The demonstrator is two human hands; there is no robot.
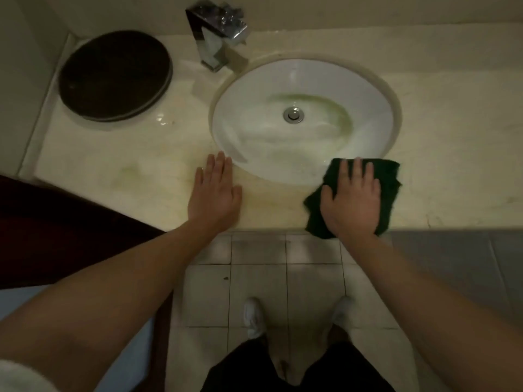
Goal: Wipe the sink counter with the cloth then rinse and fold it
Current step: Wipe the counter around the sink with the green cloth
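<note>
A dark green cloth (389, 179) lies on the cream stone counter (452, 176) at the front right of the round white sink (368, 91). My right hand (351, 196) presses flat on the cloth, fingers spread, and covers its middle. One corner of the cloth hangs over the counter's front edge. My left hand (216, 190) rests flat and empty on the counter at the sink's front left, fingertips touching the rim. The basin shows greenish stains around the drain (293, 114).
A chrome faucet (216, 38) stands behind the sink at its left. A dark round tray (116, 75) sits on the counter's far left, with water drops beside it. Below the counter edge are floor tiles (254, 278) and my white shoes (254, 316).
</note>
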